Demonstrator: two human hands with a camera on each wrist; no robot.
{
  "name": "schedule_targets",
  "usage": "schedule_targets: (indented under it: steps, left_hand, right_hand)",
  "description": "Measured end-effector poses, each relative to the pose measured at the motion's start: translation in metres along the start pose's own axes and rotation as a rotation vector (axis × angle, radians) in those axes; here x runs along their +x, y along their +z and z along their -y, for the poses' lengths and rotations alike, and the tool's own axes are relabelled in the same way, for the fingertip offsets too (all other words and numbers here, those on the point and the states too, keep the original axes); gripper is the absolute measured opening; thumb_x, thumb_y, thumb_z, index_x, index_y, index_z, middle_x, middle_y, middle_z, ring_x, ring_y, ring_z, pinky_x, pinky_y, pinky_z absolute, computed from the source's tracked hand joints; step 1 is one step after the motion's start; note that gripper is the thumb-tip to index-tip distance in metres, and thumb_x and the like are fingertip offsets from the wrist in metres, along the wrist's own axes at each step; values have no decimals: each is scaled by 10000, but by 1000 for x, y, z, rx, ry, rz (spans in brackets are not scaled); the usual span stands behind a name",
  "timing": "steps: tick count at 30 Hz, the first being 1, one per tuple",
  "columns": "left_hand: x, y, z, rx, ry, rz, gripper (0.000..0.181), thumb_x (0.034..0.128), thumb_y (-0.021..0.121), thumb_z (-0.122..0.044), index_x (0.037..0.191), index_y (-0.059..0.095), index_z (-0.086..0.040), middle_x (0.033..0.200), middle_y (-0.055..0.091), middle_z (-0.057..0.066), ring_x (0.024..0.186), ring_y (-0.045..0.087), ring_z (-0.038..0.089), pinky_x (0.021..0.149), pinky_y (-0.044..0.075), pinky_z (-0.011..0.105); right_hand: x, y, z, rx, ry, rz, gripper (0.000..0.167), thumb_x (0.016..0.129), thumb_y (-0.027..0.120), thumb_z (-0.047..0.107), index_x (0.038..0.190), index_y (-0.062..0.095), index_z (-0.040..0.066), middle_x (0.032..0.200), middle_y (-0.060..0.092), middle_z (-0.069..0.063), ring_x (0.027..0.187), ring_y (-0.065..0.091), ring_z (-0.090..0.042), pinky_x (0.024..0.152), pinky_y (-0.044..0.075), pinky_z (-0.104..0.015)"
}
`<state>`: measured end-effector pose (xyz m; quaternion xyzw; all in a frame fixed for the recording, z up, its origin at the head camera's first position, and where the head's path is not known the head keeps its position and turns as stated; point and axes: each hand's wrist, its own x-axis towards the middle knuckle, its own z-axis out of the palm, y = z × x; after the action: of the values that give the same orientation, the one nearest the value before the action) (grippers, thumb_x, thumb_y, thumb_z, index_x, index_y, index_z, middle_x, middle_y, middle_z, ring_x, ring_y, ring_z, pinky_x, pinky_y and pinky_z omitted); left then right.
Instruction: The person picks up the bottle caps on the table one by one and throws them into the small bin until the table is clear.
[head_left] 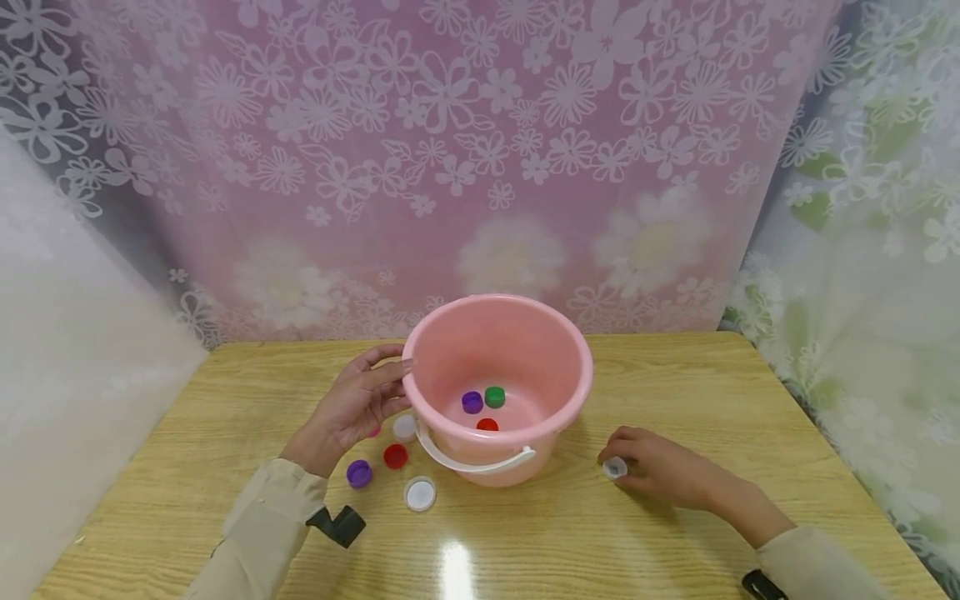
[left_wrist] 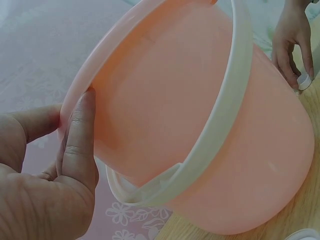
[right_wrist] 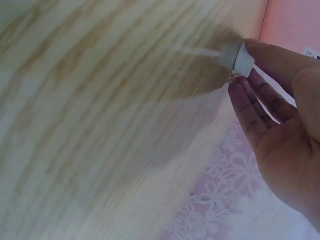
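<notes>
One white cap (head_left: 615,468) is between the thumb and fingers of the right hand (head_left: 663,471), low at the table to the right of the bucket; whether it touches the wood I cannot tell. It looks like light, stiff plastic, smooth enough to slip if squeezed off-centre, and unlikely to break. The side wall seems the best place to take hold, thumb opposite fingertips, as the right hand has it in a narrow pinch.

The pink bucket (head_left: 498,333) stands just left of that hand, upright on the table. It is probably light for its bulk, with thin walls that may flex a little and slide on the wood; its rolled rim gives the firmest grip. The left hand (head_left: 356,408) pinches that rim on its left side. The white handle (head_left: 472,467) hangs down along the near side, likely loose on its pivots.

Inside lie a purple cap (head_left: 472,402), a green cap (head_left: 494,397) and a red cap (head_left: 487,425). More loose caps (head_left: 359,474) lie outside, near the left hand, on the wooden table (head_left: 555,542). A flowered curtain (head_left: 487,167) hangs behind.
</notes>
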<state>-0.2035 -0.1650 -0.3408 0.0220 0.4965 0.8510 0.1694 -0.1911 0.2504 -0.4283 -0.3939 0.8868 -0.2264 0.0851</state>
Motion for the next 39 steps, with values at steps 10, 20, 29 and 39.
schedule_targets:
  steps: [10, 20, 29, 39]
  left_hand:
    - [0, -1, 1, -11, -7, -12, 306, 950, 561, -16, 1214, 412, -57, 761, 652, 80, 622, 654, 146, 617, 572, 261]
    - [-1, 0, 1, -1, -9, -16, 327, 954, 558, -25, 1241, 403, -52, 764, 651, 78, 624, 655, 145, 618, 571, 260]
    - [-1, -1, 0, -2, -6, -9, 322, 957, 554, -27, 1239, 402, -51, 766, 657, 80, 629, 662, 146, 622, 571, 263]
    - [-2, 2, -1, 22, -3, -11, 356, 953, 561, -31, 1268, 394, -39, 769, 654, 81, 635, 662, 147, 632, 571, 261]
  right_hand:
    - [-2, -1, 1, -14, -9, -9, 215, 897, 677, 140, 1109, 647, 131, 1051, 545, 43, 897, 541, -103, 721, 507, -280]
    - [-4, -9, 3, 6, 53, -2, 250, 913, 660, 181, 1140, 647, 75, 1068, 555, 33, 900, 559, -102, 720, 519, -287]
    - [-5, -32, 5, -17, 73, -45, 275, 905, 663, 153, 1154, 634, 41, 1090, 557, 11, 901, 581, -166, 751, 532, -347]
    - [-3, -72, 9, -93, 62, -119, 292, 900, 672, 153, 1179, 628, 82, 1114, 567, -13, 905, 591, -169, 752, 537, -357]
